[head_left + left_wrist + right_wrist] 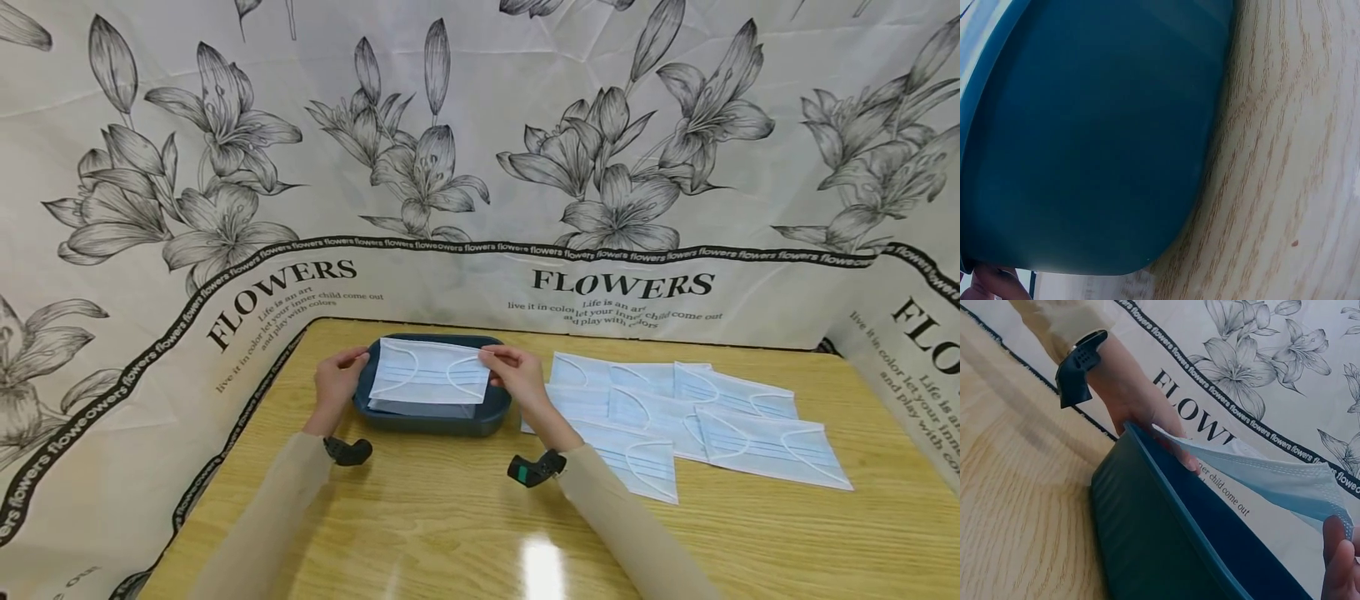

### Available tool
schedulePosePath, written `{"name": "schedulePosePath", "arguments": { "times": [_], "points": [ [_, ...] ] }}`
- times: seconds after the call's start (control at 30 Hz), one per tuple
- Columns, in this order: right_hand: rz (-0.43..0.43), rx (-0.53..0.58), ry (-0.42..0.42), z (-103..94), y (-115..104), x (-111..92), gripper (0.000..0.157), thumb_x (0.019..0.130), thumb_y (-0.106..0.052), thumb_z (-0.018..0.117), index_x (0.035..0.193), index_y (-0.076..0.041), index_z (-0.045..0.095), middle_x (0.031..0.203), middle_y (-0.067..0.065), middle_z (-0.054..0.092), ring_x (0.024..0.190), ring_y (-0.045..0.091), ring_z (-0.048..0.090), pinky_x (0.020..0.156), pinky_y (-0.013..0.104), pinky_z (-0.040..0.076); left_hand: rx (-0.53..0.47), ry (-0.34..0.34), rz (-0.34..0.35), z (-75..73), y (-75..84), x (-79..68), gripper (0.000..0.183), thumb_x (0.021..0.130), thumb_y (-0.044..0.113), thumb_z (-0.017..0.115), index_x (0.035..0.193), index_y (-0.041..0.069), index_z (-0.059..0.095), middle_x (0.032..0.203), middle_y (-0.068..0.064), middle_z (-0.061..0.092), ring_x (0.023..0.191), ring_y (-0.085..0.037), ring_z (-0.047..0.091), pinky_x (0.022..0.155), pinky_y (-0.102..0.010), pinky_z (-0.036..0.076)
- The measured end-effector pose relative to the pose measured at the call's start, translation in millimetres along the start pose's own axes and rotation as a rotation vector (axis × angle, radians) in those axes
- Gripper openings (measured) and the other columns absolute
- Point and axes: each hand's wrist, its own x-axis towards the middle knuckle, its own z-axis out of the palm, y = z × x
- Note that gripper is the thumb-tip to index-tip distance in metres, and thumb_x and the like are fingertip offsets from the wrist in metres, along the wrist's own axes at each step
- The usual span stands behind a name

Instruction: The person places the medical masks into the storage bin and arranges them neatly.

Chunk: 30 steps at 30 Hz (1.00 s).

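A blue face mask (427,371) with white ear loops lies spread over the dark blue-green plastic box (427,423), more mask edges showing below it. My right hand (519,375) pinches its upper right corner between thumb and fingers. The right wrist view has the mask (1260,475) slanting above the open box (1141,512), its near corner at those fingertips. At the box's left end, my left hand (337,385) grips the rim, its fingertips just beside the mask's edge. Only a few left-hand fingers (1000,282) show in the left wrist view, at the box's corner.
Several overlapping blue masks (772,446) are spread on the wooden table (442,517) right of the box, partly under the right forearm. A floral cloth (480,167) hangs behind and beside the table. Black camera mounts (536,469) sit on both wrists.
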Motion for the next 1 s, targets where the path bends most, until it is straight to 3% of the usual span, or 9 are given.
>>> {"name": "schedulePosePath", "arguments": {
  "times": [0.17,0.5,0.73,1.0],
  "points": [
    [-0.025,-0.053,-0.002,3.7,-0.1,2.7,0.027,0.089,-0.016,0.069,0.109,0.001,0.069,0.076,-0.008,0.069,0.059,0.006,0.058,0.057,0.017,0.050,-0.015,-0.002,-0.024,0.0,2.9,-1.2,0.030,0.095,0.023,0.061,0.119,0.006,0.069,0.123,-0.015,0.065,0.111,-0.025,0.057,0.090,-0.035,0.047],
    [-0.027,-0.124,-0.032,12.9,-5.6,7.2,0.024,0.088,-0.017,0.071,0.107,-0.003,0.072,0.081,-0.001,0.071,0.059,0.005,0.060,0.065,0.029,0.056,-0.028,-0.003,-0.022,-0.3,2.6,-2.5,0.030,0.095,0.023,0.061,0.118,0.006,0.069,0.124,-0.014,0.065,0.111,-0.025,0.057,0.088,-0.033,0.047],
    [-0.043,-0.128,-0.061,19.0,-4.7,10.5,0.024,0.088,-0.014,0.070,0.106,0.001,0.071,0.082,0.005,0.072,0.057,0.006,0.059,0.055,0.018,0.050,-0.015,0.002,-0.008,-1.2,2.3,-2.0,0.030,0.094,0.025,0.062,0.117,0.007,0.070,0.120,-0.015,0.066,0.105,-0.024,0.059,0.073,-0.020,0.044],
    [-0.061,-0.165,-0.064,24.2,-2.6,12.4,0.021,0.088,-0.015,0.070,0.104,-0.001,0.072,0.087,0.013,0.072,0.057,0.007,0.060,0.056,0.019,0.051,-0.022,-0.003,-0.018,-2.0,1.4,-2.8,0.030,0.095,0.024,0.060,0.118,0.007,0.069,0.122,-0.014,0.065,0.106,-0.024,0.058,0.075,-0.021,0.044]
  ]
}}
